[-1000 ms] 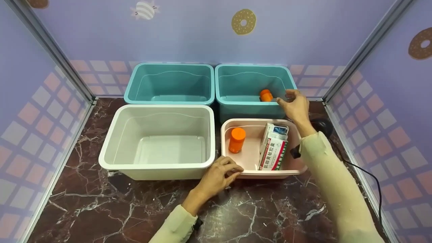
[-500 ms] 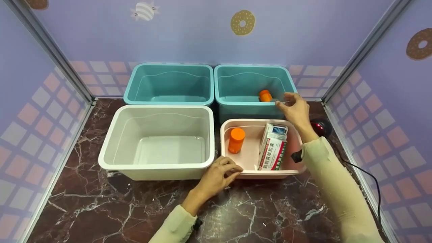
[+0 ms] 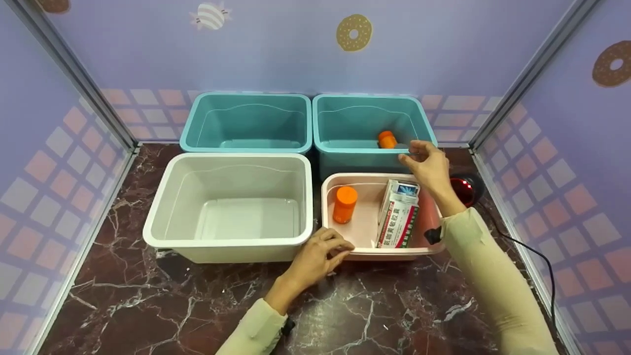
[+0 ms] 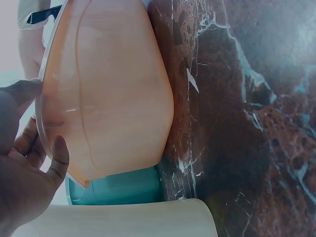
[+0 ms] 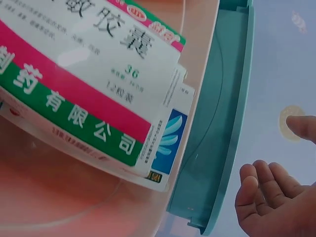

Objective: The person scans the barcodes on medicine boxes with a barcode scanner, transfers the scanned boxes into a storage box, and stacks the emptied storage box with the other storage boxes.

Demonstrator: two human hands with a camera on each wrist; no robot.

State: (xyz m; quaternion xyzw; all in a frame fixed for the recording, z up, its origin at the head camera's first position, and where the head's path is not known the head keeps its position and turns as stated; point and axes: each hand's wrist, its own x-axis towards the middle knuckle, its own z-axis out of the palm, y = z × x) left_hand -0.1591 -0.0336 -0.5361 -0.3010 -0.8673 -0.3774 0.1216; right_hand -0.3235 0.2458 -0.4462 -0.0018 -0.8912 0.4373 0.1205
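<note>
My left hand (image 3: 318,256) grips the front-left corner of the pink bin (image 3: 389,252), thumb and fingers on either side of its rim in the left wrist view. Inside this bin an orange bottle (image 3: 345,204) stands upright on the left, while white medicine boxes (image 3: 398,222) with red and green bands lean together on the right. My right hand (image 3: 430,165) is above the front-right corner of the right teal bin (image 3: 362,158). Its thumb and bent fingers are apart with nothing between them in the right wrist view. Another orange bottle (image 3: 387,140) lies tilted in that teal bin, beside a greyish rounded shape.
A white bin (image 3: 229,243) stands left of the pink one, with a second teal bin (image 3: 246,149) behind it. At the right, a black device (image 3: 469,187) with glowing red lights trails a black cable (image 3: 535,250). Purple walls enclose the dark marbled table (image 3: 148,305).
My right hand has drawn slightly down and toward me from the teal bin's corner. Red lights now glow on the black device. My left hand stays at the pink rim.
</note>
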